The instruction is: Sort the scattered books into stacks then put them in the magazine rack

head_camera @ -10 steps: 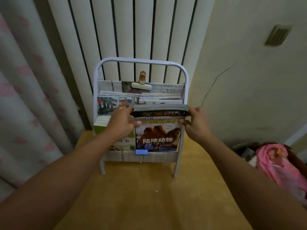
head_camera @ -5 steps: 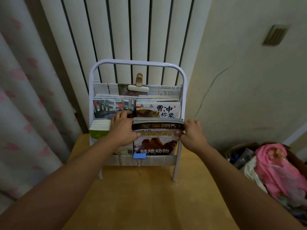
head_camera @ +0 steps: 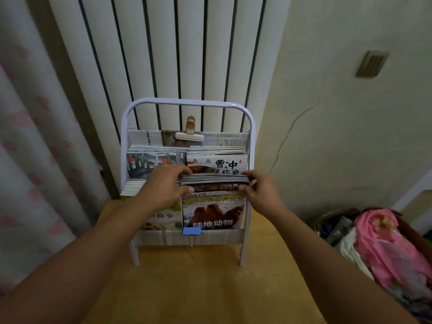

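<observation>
White metal magazine rack [head_camera: 252, 141] is receiving the camel-cover stack [head_camera: 214, 206]; left hand [head_camera: 163, 185] and right hand [head_camera: 259, 190] are pinching its top corners. Next: release.

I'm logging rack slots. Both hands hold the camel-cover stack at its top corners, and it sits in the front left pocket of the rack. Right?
Not quite. The left hand and right hand do grip the camel-cover stack at its top corners, but it sits in the front right pocket of the rack, beside another stack on the left. The head view shows this.
</observation>
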